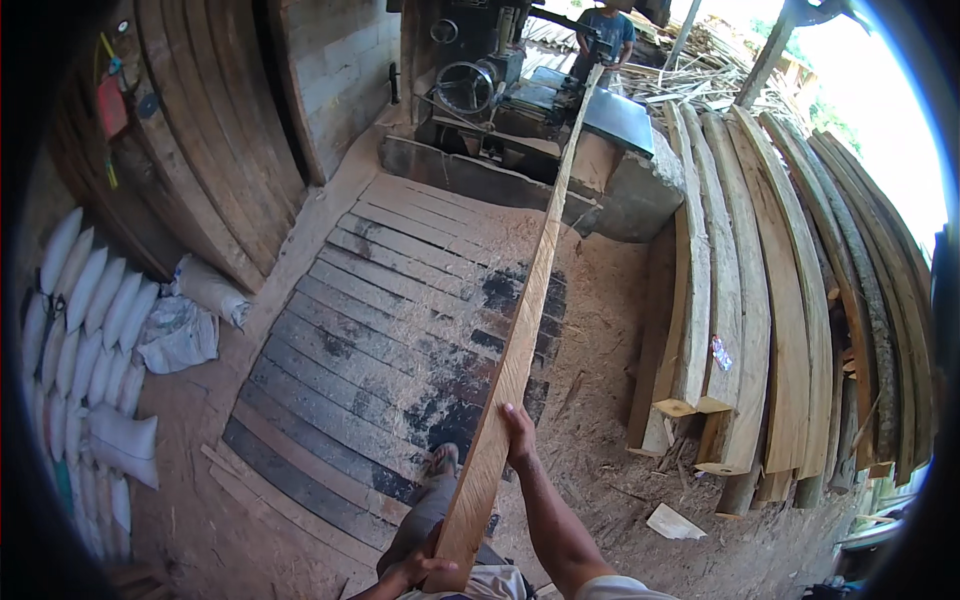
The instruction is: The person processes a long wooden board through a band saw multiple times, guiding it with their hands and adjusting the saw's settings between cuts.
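A long, narrow wooden plank (520,335) runs from my body away to a sawmill machine (525,95) at the far end. Its near end rests close to my waist, where my left hand (415,570) grips it low on the left side. Further up, my right hand (518,435) is closed round the right edge, its fingers partly hidden by the wood. Beside the machine's metal table (618,120), the plank's far end lies near another person (608,40), whose hands are too small to make out.
Thick sawn beams (730,280) are stacked along the right. Slatted floor boards (370,300) strewn with sawdust lie ahead, left of the plank. Filled white sacks (95,300) pile up at the far left, near leaning wide boards (200,130). Offcuts (680,85) heap behind the machine.
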Demonstrator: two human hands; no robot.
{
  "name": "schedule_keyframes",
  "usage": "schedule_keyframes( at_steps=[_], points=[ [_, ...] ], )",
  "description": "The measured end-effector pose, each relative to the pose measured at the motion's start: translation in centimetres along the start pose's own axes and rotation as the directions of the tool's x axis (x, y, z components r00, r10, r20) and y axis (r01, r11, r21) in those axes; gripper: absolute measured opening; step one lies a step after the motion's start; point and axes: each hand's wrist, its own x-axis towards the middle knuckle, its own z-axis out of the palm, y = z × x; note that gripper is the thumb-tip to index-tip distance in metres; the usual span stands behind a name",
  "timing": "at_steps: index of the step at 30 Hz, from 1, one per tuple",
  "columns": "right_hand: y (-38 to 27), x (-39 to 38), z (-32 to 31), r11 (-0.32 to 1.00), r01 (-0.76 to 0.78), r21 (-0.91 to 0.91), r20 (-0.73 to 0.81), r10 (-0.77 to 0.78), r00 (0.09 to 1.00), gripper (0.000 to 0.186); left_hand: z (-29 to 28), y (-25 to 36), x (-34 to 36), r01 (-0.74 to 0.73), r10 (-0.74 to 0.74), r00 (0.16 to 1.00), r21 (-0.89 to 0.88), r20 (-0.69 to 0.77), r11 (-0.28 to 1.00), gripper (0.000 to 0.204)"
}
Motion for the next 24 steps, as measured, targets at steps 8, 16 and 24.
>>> schedule_keyframes(
  at_steps=[8,16,24],
  points=[
    [-9.5,16.7,0.3,0.999,-0.036,-0.018,-0.028,0.035,0.999,0.05,-2.5,8.4,17.6,0.064,-0.062,0.997,-0.044,0.054,0.997,0.109],
    [-18.2,32.7,-1.3,0.999,-0.046,0.006,0.003,0.046,0.999,0.058,-3.3,19.7,34.3,0.086,-0.085,0.996,-0.084,0.01,0.993,0.107],
    [-27.2,49.6,-0.4,0.998,-0.036,-0.05,-0.019,0.035,0.999,0.043,-6.8,26.5,50.9,0.123,-0.126,0.992,-0.09,-0.028,0.988,0.101]
  ],
)
